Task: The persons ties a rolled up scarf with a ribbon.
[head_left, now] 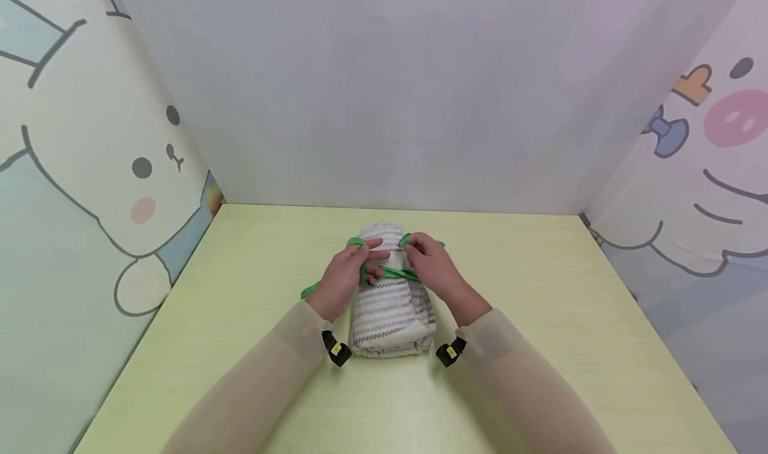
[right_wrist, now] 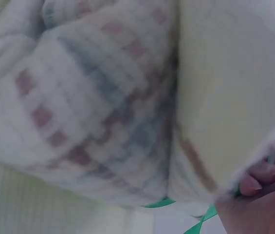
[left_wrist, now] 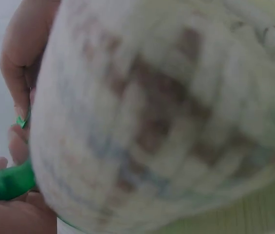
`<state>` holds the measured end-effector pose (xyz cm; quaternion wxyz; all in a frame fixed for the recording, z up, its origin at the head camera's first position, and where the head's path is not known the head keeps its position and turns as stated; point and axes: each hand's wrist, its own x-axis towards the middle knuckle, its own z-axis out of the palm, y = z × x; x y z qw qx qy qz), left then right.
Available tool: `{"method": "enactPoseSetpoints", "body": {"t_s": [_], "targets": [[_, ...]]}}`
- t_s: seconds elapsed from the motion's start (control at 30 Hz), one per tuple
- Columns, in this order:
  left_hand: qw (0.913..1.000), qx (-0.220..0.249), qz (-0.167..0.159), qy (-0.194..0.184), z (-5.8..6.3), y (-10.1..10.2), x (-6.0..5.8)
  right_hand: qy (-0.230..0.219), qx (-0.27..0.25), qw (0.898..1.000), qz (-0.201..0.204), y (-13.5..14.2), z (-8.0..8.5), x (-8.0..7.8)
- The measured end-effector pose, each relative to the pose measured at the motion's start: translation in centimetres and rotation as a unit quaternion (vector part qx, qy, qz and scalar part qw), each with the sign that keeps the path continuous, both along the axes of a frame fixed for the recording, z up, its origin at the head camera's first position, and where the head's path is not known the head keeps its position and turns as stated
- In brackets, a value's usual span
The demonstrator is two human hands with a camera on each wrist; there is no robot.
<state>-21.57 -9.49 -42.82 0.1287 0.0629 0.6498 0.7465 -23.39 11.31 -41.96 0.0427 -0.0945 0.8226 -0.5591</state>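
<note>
A folded, striped woven cloth [head_left: 384, 314] lies as a long bundle on the table, with a green ribbon [head_left: 401, 274] tied across its middle. My left hand [head_left: 343, 277] holds one length of the ribbon, which loops up by the thumb; two of its fingers extend over the cloth. On the other side, my right hand [head_left: 437, 262] pinches another piece of ribbon between thumb and fingertips. In the left wrist view, the ribbon [left_wrist: 10, 181] crosses the left hand, while the cloth [left_wrist: 166, 117] hides much of the rest. The right wrist view shows the cloth [right_wrist: 93, 112] beside the right hand.
The pale yellow table [head_left: 540, 294] extends around the bundle. A grey wall panel [head_left: 396, 107] stands behind it, with cartoon-printed panels on the left [head_left: 90, 141] and right [head_left: 720, 194]. A loose ribbon end [head_left: 309, 291] sticks out past the left hand.
</note>
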Motion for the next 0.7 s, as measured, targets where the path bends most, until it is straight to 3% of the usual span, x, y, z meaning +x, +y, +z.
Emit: {"method": "enactPoseSetpoints", "body": {"t_s": [0.27, 0.43, 0.6, 0.7], "targets": [[0.9989, 0.020, -0.039, 0.016, 0.5, 0.8, 0.1, 0.002, 0.016, 0.998, 0.065, -0.9, 1.2, 0.0], [0.9953, 0.079, -0.057, -0.006, 0.6, 1.3, 0.1, 0.000, 0.032, 0.994, 0.103, -1.3, 1.4, -0.2], [0.9802, 0.178, -0.082, -0.027, 0.5, 1.8, 0.0, -0.032, -0.025, 0.990, 0.137, -1.1, 1.5, -0.4], [0.9715, 0.211, -0.105, -0.023, 0.4, 2.0, -0.1, -0.060, -0.072, 0.984, 0.152, -0.9, 1.5, -0.5]]}}
